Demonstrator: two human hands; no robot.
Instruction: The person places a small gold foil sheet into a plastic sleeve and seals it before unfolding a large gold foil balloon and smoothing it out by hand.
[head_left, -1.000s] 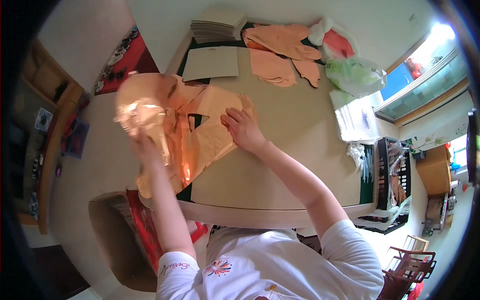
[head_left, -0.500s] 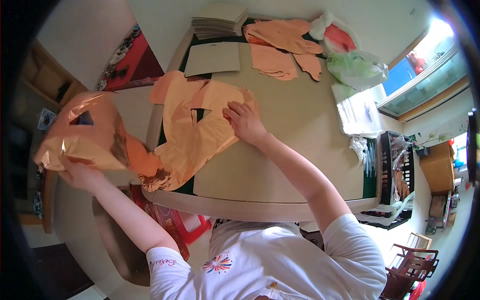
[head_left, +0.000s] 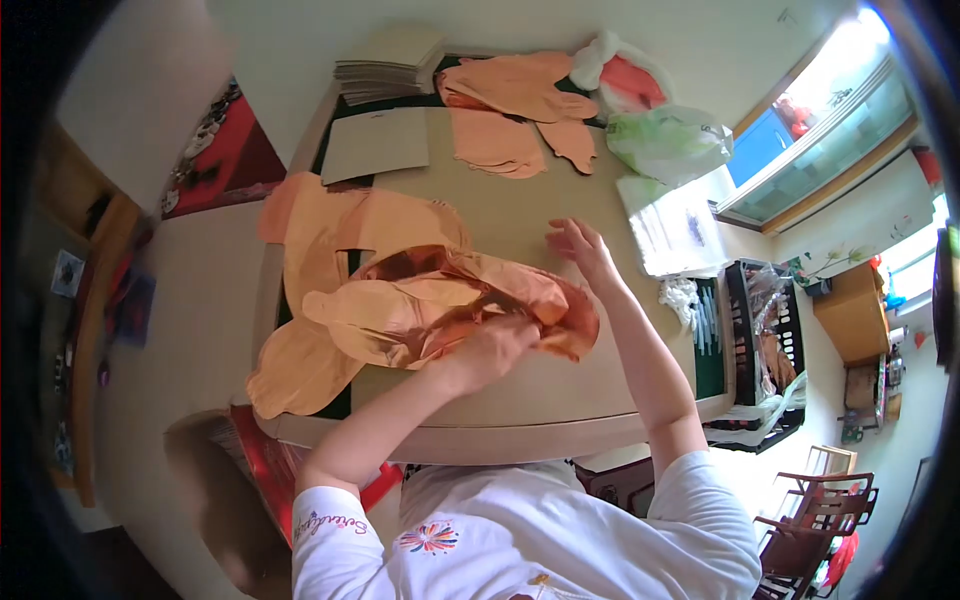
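Note:
On the table's left side lies a flat rose-gold foil balloon [head_left: 310, 240], uninflated, with a slot near its middle. Across it, a second shiny foil balloon [head_left: 400, 320] is bunched and folded, its crumpled end toward the right. My left hand [head_left: 495, 350] has its fingers closed on that crumpled end; the fingertips are partly hidden by the foil. Just right of the fold, my right hand [head_left: 582, 248] is raised over the table with its fingers apart, holding nothing.
At the back of the table [head_left: 590, 390] sit stacked cards [head_left: 388, 65], a single grey card [head_left: 375, 145] and more flat foil balloons [head_left: 515, 90]. A green-white plastic bag [head_left: 670, 145], clear bags [head_left: 675, 230] and a black crate [head_left: 765, 340] line the right side.
My left hand has swung from beyond the table's left edge to its middle, carrying the second balloon over the flat one. My right hand has come off the flat balloon and moved right.

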